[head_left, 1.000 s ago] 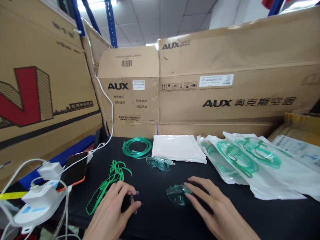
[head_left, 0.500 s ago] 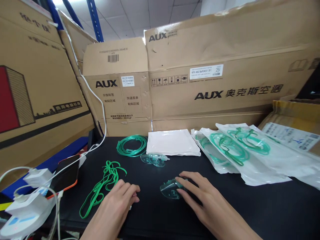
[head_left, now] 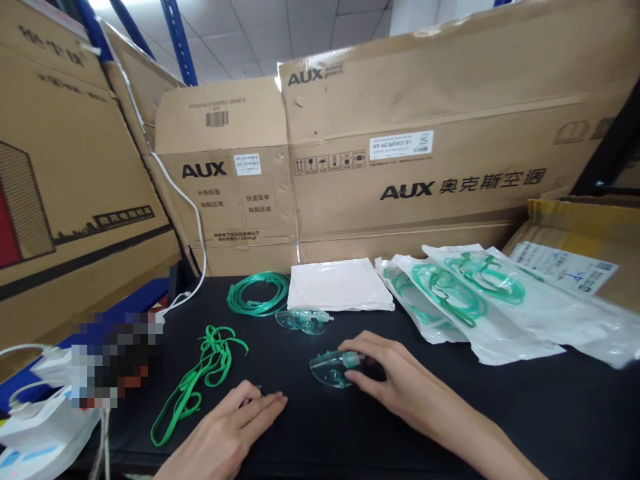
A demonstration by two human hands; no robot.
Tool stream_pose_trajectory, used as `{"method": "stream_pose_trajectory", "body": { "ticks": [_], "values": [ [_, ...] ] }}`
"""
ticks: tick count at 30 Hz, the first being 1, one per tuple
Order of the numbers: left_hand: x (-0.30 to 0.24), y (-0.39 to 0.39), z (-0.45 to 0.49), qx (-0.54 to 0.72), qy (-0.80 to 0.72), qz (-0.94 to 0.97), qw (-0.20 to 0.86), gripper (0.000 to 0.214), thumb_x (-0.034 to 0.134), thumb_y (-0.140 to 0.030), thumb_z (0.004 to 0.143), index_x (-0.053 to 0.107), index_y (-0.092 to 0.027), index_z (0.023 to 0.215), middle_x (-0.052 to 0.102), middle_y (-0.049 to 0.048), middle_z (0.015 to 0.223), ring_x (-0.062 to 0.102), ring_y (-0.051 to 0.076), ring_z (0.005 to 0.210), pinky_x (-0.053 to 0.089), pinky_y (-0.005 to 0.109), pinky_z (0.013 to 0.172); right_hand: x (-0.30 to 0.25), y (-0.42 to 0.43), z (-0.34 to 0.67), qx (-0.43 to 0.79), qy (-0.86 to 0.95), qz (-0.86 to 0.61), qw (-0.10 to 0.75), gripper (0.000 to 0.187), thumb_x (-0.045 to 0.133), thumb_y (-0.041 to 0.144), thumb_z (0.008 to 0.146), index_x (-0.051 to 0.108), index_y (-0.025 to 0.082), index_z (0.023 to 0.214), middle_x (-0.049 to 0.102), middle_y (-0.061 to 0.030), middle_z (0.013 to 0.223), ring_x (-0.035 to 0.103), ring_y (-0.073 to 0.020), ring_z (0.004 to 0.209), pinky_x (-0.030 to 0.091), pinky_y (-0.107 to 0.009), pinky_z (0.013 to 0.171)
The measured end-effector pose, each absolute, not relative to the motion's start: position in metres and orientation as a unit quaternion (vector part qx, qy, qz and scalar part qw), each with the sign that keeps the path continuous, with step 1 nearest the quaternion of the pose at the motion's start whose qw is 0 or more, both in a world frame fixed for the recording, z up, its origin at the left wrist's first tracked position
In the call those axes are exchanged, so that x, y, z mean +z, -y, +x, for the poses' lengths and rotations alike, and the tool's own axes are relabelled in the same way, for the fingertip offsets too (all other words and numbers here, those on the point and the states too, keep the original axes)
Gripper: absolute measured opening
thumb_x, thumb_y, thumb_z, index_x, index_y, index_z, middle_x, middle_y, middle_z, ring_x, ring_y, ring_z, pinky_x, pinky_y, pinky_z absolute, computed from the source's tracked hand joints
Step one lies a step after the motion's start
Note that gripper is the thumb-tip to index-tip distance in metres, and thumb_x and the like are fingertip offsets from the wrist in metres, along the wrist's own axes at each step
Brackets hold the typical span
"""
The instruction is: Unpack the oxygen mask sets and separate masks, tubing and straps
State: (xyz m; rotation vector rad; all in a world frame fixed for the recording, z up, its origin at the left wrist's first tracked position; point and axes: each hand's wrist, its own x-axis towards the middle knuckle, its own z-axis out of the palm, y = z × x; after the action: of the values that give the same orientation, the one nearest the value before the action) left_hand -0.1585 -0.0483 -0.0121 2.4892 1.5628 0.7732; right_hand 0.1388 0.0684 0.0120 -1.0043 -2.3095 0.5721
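My right hand (head_left: 383, 370) pinches a clear green oxygen mask (head_left: 327, 371) by its connector end, low over the black table. My left hand (head_left: 243, 420) is closed beside it, its fingers bent together. A small glint shows at its fingertips, but what it holds is hidden. Left of that hand lies a tangle of green elastic straps (head_left: 200, 380). Behind the hands, more clear mask pieces (head_left: 303, 321) rest on the table, near a coil of green tubing (head_left: 257, 293).
A flat white packet (head_left: 340, 285) lies at the back. Several clear packs (head_left: 450, 293) with green tubing overlap at the right. White plugs and a power strip (head_left: 50, 427) with cables occupy the left edge. Cardboard boxes (head_left: 400, 153) wall the table's back.
My right hand has closed its thumb and fingers on the mask's connector, now more visible. The left hand has turned and its fingers reach slightly further right. The view has shifted a little.
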Motion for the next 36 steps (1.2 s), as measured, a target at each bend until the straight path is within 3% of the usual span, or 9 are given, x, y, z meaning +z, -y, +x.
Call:
{"method": "stream_pose_trajectory", "body": {
  "ticks": [5, 11, 13, 16, 21, 26, 31, 34, 36],
  "values": [
    [-0.009, 0.046, -0.162, 0.238, -0.482, 0.843, 0.013, 0.079, 0.042, 0.008, 0.086, 0.051, -0.036, 0.151, 0.076, 0.0023, 0.113, 0.065, 0.020, 0.108, 0.058, 0.025, 0.092, 0.020, -0.085, 0.139, 0.264, 0.848, -0.367, 0.277, 0.020, 0.071, 0.023, 0.087, 0.067, 0.028, 0.106, 0.067, 0.0006, 0.098, 0.065, -0.0199, 0.089, 0.052, -0.034, 0.082],
    [-0.013, 0.043, -0.172, 0.229, -0.455, 0.861, -0.003, 0.069, 0.039, 0.002, 0.093, 0.046, -0.032, 0.153, 0.074, 0.0021, 0.113, 0.070, 0.016, 0.102, 0.057, 0.023, 0.092, 0.036, -0.107, 0.142, 0.287, 0.815, -0.366, 0.346, 0.022, 0.065, 0.036, 0.089, 0.063, 0.025, 0.108, 0.068, -0.0043, 0.102, 0.067, -0.0223, 0.096, 0.055, -0.037, 0.087],
    [-0.017, 0.040, -0.175, 0.249, -0.466, 0.849, -0.001, 0.060, 0.037, -0.003, 0.099, 0.049, -0.032, 0.150, 0.072, 0.0031, 0.117, 0.072, 0.014, 0.098, 0.058, 0.019, 0.089, 0.042, -0.120, 0.138, 0.294, 0.804, -0.370, 0.360, 0.026, 0.065, 0.041, 0.089, 0.062, 0.024, 0.108, 0.068, -0.0057, 0.105, 0.068, -0.0227, 0.096, 0.056, -0.038, 0.089],
    [-0.024, 0.032, -0.181, 0.306, -0.456, 0.835, -0.010, 0.043, 0.039, -0.014, 0.105, 0.059, -0.032, 0.139, 0.072, 0.0027, 0.106, 0.074, 0.012, 0.086, 0.058, 0.013, 0.077, 0.045, -0.137, 0.127, 0.303, 0.801, -0.372, 0.357, 0.027, 0.067, 0.042, 0.087, 0.063, 0.023, 0.107, 0.067, -0.0058, 0.102, 0.069, -0.0218, 0.089, 0.056, -0.039, 0.087],
    [-0.030, 0.021, -0.194, 0.316, -0.436, 0.843, -0.018, 0.027, 0.044, -0.022, 0.108, 0.067, -0.028, 0.121, 0.072, 0.0026, 0.092, 0.072, 0.014, 0.084, 0.057, 0.017, 0.075, 0.028, -0.150, 0.114, 0.307, 0.816, -0.360, 0.331, 0.022, 0.069, 0.035, 0.086, 0.066, 0.021, 0.103, 0.066, -0.0045, 0.092, 0.066, -0.0216, 0.083, 0.057, -0.037, 0.078],
    [-0.033, 0.017, -0.193, 0.304, -0.433, 0.848, -0.023, 0.027, 0.046, -0.026, 0.108, 0.070, -0.031, 0.120, 0.073, 0.0010, 0.092, 0.072, 0.013, 0.083, 0.058, 0.018, 0.077, 0.014, -0.152, 0.115, 0.285, 0.834, -0.349, 0.317, 0.023, 0.069, 0.033, 0.090, 0.067, 0.022, 0.110, 0.069, -0.0068, 0.102, 0.067, -0.0231, 0.091, 0.056, -0.039, 0.083],
    [-0.032, 0.013, -0.186, 0.292, -0.477, 0.828, -0.041, 0.032, 0.046, -0.023, 0.108, 0.075, -0.034, 0.113, 0.070, -0.0018, 0.086, 0.069, 0.010, 0.072, 0.059, 0.018, 0.076, 0.012, -0.150, 0.114, 0.250, 0.860, -0.315, 0.314, 0.038, 0.065, 0.033, 0.096, 0.064, 0.028, 0.134, 0.067, -0.0076, 0.127, 0.064, -0.0249, 0.111, 0.051, -0.043, 0.099],
    [-0.024, 0.016, -0.188, 0.256, -0.479, 0.837, -0.070, 0.029, 0.053, -0.031, 0.106, 0.068, -0.036, 0.131, 0.071, 0.0005, 0.099, 0.072, 0.014, 0.085, 0.060, 0.023, 0.083, 0.014, -0.147, 0.113, 0.242, 0.871, -0.294, 0.311, 0.039, 0.061, 0.032, 0.100, 0.062, 0.031, 0.139, 0.065, -0.0064, 0.135, 0.061, -0.0250, 0.121, 0.047, -0.043, 0.107],
    [-0.017, 0.022, -0.191, 0.226, -0.492, 0.836, -0.088, 0.042, 0.059, -0.042, 0.103, 0.057, -0.037, 0.144, 0.070, 0.0037, 0.116, 0.072, 0.019, 0.102, 0.062, 0.029, 0.088, 0.014, -0.145, 0.112, 0.243, 0.872, -0.290, 0.311, 0.039, 0.060, 0.033, 0.101, 0.062, 0.030, 0.140, 0.065, -0.0064, 0.136, 0.061, -0.0251, 0.122, 0.047, -0.043, 0.108]
  ]
}}
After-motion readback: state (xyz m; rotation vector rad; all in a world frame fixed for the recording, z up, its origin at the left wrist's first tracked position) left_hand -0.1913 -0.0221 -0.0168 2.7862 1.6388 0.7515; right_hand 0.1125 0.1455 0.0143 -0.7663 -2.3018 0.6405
